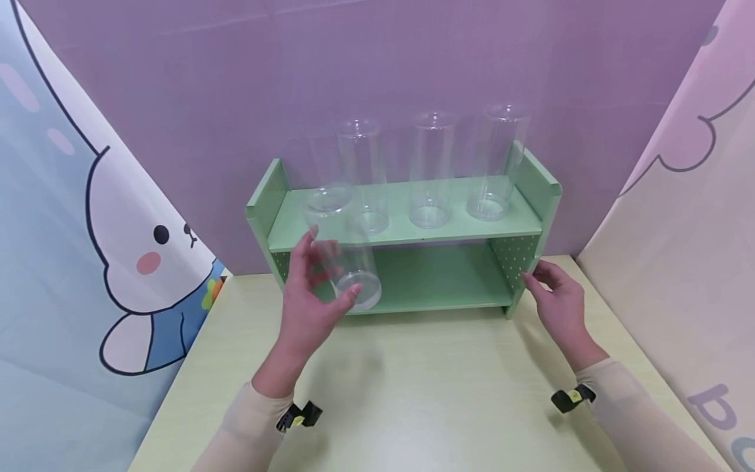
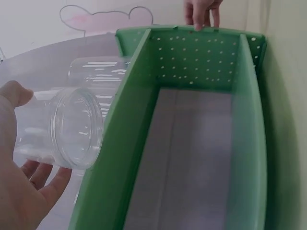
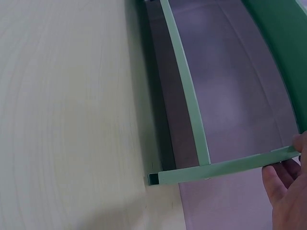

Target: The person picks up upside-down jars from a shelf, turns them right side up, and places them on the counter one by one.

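Observation:
My left hand (image 1: 307, 311) holds a tall clear cup (image 1: 339, 229), thumb on the near side and fingers behind it. The cup tilts in front of the left part of a green two-tier shelf (image 1: 448, 275). In the left wrist view, the round end of that cup (image 2: 76, 127) is close to the edge of the upper board. Three similar cups stand upright on the top tier: a left one (image 1: 362, 164), a middle one (image 1: 432, 170) and a right one (image 1: 495, 167). My right hand (image 1: 557, 305) pinches the front edge of the shelf's right side panel (image 3: 230, 166).
The shelf stands on a pale wooden table (image 1: 425, 387) against a purple backdrop (image 1: 413, 59). A rabbit-printed cloth (image 1: 135, 262) hangs at the left and a pink and cream one (image 1: 684, 262) at the right. Raised side panels bound the top tier.

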Demonstrator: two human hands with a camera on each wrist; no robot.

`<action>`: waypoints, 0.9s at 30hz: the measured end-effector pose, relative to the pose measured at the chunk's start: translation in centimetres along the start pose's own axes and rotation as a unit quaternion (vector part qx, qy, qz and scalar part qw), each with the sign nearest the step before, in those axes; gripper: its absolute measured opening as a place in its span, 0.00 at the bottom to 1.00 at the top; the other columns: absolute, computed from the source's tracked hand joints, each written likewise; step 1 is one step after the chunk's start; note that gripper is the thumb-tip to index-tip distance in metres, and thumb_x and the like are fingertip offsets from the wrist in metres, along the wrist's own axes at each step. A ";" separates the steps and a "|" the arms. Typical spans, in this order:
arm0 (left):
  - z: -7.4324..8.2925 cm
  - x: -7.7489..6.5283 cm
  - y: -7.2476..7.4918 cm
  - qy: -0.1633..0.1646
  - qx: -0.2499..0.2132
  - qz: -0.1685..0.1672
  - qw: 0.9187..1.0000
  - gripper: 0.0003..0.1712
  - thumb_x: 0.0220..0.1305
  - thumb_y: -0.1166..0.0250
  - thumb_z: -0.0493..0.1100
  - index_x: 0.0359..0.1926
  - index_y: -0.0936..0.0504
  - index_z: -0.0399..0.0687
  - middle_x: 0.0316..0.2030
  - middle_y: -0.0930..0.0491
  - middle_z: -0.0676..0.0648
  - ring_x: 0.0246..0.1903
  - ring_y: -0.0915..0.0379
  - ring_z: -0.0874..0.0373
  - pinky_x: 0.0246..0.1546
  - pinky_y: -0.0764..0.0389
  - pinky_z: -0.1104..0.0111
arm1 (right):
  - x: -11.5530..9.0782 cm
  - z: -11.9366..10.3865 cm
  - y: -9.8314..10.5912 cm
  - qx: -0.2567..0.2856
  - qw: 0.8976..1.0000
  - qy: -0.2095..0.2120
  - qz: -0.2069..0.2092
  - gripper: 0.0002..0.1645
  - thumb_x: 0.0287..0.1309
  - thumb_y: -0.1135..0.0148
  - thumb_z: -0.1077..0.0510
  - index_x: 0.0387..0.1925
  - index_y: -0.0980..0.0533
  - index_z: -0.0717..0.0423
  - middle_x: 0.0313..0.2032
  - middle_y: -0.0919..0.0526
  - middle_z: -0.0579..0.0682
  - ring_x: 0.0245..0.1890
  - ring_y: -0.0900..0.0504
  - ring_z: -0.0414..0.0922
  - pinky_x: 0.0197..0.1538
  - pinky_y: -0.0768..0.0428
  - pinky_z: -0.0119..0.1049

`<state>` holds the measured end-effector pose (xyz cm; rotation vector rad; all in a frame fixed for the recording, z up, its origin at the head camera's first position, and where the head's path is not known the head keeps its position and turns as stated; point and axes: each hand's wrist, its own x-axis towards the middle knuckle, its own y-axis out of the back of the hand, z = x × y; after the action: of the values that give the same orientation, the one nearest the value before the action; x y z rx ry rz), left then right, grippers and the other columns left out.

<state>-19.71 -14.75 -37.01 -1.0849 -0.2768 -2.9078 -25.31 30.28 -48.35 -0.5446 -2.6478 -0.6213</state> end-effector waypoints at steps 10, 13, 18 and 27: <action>-1.6 -1.5 -1.1 0.012 -0.025 -0.051 0.998 0.61 0.56 0.19 0.30 0.85 0.40 0.58 0.70 0.25 0.42 0.60 0.19 0.36 0.59 0.11 0.49 | 0.1 -0.1 -0.3 0.007 1.000 -0.002 -0.004 0.20 0.76 0.29 0.57 0.63 0.15 0.62 0.55 0.11 0.63 0.48 0.17 0.23 0.48 0.19 0.16; -2.5 -2.0 -1.7 0.006 -0.027 -0.068 0.997 0.61 0.55 0.19 0.30 0.85 0.40 0.56 0.70 0.25 0.41 0.63 0.21 0.35 0.62 0.12 0.48 | 0.0 -0.1 0.0 0.004 1.000 0.001 -0.005 0.20 0.76 0.29 0.57 0.63 0.15 0.62 0.54 0.11 0.63 0.48 0.17 0.23 0.48 0.19 0.16; -4.1 -2.8 -2.9 -0.010 -0.039 -0.095 0.995 0.62 0.55 0.18 0.28 0.84 0.42 0.50 0.70 0.26 0.36 0.67 0.25 0.34 0.65 0.15 0.46 | -0.1 0.0 0.2 -0.003 1.000 0.002 -0.002 0.20 0.77 0.30 0.57 0.63 0.15 0.63 0.54 0.10 0.62 0.48 0.17 0.23 0.48 0.18 0.17; -5.8 -3.7 -3.9 0.002 -0.050 -0.129 0.990 0.61 0.55 0.18 0.29 0.84 0.41 0.53 0.71 0.26 0.41 0.69 0.26 0.40 0.68 0.17 0.50 | 0.0 0.0 0.0 -0.001 1.000 0.005 -0.005 0.19 0.77 0.30 0.58 0.62 0.16 0.63 0.54 0.10 0.62 0.48 0.16 0.24 0.48 0.18 0.17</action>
<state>-21.02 -12.12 -44.36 -1.1366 -0.2948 -3.1815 -25.34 30.25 -48.32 -0.5283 -2.6415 -0.6272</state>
